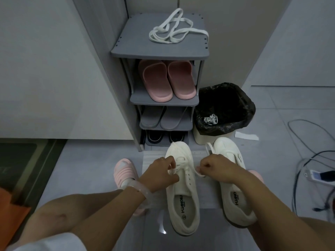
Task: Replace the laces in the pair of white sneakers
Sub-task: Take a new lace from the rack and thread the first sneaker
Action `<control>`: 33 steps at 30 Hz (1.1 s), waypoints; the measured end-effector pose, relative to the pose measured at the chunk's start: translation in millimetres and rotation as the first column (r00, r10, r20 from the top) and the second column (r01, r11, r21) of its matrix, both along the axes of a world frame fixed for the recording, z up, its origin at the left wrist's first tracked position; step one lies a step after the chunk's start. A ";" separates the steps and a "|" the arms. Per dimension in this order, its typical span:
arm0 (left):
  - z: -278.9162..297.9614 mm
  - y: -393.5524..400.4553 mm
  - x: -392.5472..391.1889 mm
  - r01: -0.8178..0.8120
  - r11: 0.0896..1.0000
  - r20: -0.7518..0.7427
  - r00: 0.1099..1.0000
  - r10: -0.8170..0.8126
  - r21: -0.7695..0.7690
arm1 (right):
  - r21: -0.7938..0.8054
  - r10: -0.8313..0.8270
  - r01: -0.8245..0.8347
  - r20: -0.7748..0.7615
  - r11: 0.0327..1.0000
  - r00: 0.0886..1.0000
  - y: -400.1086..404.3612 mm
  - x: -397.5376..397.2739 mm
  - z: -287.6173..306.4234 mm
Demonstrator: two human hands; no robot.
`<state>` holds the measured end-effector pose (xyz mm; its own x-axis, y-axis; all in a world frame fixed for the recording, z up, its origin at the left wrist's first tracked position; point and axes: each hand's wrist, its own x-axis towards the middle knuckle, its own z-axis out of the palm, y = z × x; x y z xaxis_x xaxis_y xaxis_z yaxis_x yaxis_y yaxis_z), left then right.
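White sneakers on floor: one sneaker (183, 189) between both hands, second sneaker (233, 180) under right forearm. Left hand (161, 171) and right hand (215, 167) each pinch a lace (184, 165) end. Spare laces (176, 29) beyond hands on shoe rack (159, 49).

Laces (178, 27) on rack (159, 50)

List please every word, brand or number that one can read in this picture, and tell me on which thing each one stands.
"HUANQIU": printed on the insole of the left white sneaker, about.
Circled number below that word: too small to read.
Small line under the brand: too blurred to read.
"HUANQIU", partly hidden by the arm: insole of the right white sneaker, about.
Phone screen: nothing readable.
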<state>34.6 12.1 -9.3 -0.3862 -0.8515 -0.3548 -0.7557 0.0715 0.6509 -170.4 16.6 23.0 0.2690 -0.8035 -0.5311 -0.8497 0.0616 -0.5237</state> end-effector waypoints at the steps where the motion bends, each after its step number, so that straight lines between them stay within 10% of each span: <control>1: 0.2 -0.3 -0.2 0.012 1.000 0.002 1.000 -0.012 -0.003 | 0.063 0.056 -0.057 0.032 0.996 0.998 -0.2 -1.5 7.1; 6: -3.7 -2.6 -0.4 0.028 1.000 -0.023 0.999 -0.028 0.001 | 0.343 0.398 -0.331 -0.148 0.879 0.905 9.6 -3.9 19.0; 18: -10.1 -19.2 -14.1 0.092 0.992 0.050 0.995 -0.088 -0.092 | -0.056 -0.131 0.130 -0.025 0.990 0.991 17.4 30.4 -29.7; 27: -20.9 -0.7 -25.5 0.241 0.911 0.463 0.884 -0.063 -0.336 | -0.066 0.028 -0.029 -0.021 0.997 0.999 20.3 36.0 -27.1; 33: -8.4 -7.6 -10.9 0.093 0.982 0.202 0.978 -0.058 -0.167 | -0.058 -0.054 0.056 0.030 0.997 0.998 20.5 34.5 -23.1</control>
<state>23.7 4.5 -17.7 -0.3892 -0.8781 -0.2784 -0.8552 0.2322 0.4633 -135.9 37.1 -0.1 0.2379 -0.8469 -0.4756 -0.8307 0.0764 -0.5514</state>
